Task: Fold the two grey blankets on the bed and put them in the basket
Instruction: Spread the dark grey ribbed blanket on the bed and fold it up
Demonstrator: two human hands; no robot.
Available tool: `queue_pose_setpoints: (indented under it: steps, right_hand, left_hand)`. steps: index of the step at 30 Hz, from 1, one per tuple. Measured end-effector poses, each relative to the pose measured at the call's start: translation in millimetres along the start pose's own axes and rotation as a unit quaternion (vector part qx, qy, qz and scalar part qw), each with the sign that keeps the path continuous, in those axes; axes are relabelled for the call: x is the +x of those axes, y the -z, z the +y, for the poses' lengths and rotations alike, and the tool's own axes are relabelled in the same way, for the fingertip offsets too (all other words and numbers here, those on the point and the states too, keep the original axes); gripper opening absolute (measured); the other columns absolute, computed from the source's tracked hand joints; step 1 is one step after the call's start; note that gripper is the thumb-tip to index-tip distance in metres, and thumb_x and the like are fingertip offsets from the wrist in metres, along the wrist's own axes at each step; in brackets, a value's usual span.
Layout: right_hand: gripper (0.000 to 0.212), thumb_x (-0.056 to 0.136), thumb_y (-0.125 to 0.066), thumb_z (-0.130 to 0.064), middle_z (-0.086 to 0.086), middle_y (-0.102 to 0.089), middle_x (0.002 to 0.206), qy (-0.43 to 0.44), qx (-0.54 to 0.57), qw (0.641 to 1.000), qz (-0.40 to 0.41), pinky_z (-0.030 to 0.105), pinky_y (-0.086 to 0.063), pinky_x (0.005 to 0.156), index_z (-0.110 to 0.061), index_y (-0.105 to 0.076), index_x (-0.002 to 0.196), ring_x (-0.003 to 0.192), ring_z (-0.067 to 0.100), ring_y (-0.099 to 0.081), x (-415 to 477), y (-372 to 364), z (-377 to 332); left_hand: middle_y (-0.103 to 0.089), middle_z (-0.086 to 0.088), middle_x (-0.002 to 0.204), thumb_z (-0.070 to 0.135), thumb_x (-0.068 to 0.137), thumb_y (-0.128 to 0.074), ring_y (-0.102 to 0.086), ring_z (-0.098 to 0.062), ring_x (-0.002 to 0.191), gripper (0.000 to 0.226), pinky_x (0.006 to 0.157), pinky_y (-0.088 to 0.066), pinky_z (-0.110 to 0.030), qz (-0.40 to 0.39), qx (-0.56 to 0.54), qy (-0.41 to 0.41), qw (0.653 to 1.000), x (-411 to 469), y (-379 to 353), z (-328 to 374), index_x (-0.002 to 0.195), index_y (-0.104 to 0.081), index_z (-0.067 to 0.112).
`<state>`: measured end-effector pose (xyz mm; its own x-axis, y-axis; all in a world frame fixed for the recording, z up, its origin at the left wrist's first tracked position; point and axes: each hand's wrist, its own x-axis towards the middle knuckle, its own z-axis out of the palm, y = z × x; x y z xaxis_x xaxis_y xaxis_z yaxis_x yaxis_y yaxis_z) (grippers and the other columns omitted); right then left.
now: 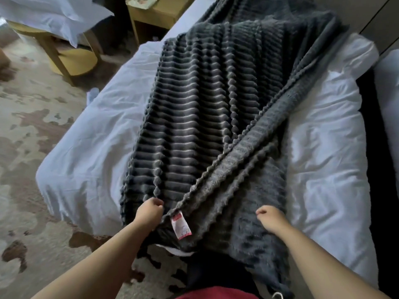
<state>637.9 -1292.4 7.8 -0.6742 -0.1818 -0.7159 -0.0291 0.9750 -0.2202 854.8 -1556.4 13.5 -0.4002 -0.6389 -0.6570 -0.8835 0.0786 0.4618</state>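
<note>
A dark grey ribbed blanket (200, 108) lies lengthwise on the white bed (92, 147), folded over itself, its right layer showing a fuzzy underside (254, 190). A white and red care label (181, 226) hangs at its near edge. My left hand (150, 213) is closed on the blanket's near edge just left of the label. My right hand (271, 219) is closed on the near edge at the right side. I cannot tell a second blanket apart from this one. No basket is in view.
A patterned carpet (32, 169) covers the floor at the left. A round yellow wooden table (71, 59) with white bedding (54, 16) on it stands at the back left. A wooden nightstand (155, 14) stands behind the bed. A second white bed edge (388, 93) shows at the right.
</note>
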Motion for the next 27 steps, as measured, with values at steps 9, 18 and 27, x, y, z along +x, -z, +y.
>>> queue_pose_setpoints:
  steps: [9, 18, 27]
  right_hand:
    - [0.034, 0.09, -0.051, -0.016, 0.011, -0.061, 0.125, 0.071, 0.116, 0.988, 0.068, 0.025, -0.039, 0.083, -0.013, -0.058, 0.123, 0.113, 0.028, -0.055, 154, 45, -149]
    - [0.067, 0.09, -0.059, -0.024, 0.02, -0.046, 0.136, -0.118, 0.105, 0.979, 0.125, 0.033, -0.04, 0.07, -0.005, -0.022, 0.142, 0.112, 0.035, -0.056, 233, 26, -184]
    - [0.053, 0.092, -0.044, -0.009, 0.006, -0.055, 0.134, -0.006, 0.461, 0.86, 0.219, 0.031, -0.043, 0.092, -0.017, -0.037, 0.144, 0.111, 0.02, -0.056, 171, 71, -293]
  left_hand:
    - [-0.069, -0.003, 0.109, 0.023, 0.087, -0.057, -0.062, -0.021, 0.105, 0.029, 0.086, -0.045, -0.026, -0.046, 0.018, -0.01, 0.999, 107, -58, 110, 0.116, -0.062, 0.019]
    - [-0.066, -0.003, 0.119, 0.045, 0.085, -0.061, -0.058, -0.023, 0.115, 0.048, 0.087, -0.043, -0.025, -0.161, 0.118, -0.059, 0.978, 152, -92, 128, 0.126, -0.055, 0.021]
    - [-0.061, 0.004, 0.087, 0.016, 0.092, -0.046, -0.055, -0.017, 0.084, 0.012, 0.067, -0.033, -0.023, -0.133, -0.075, -0.118, 0.981, 164, -5, 126, 0.095, -0.057, 0.018]
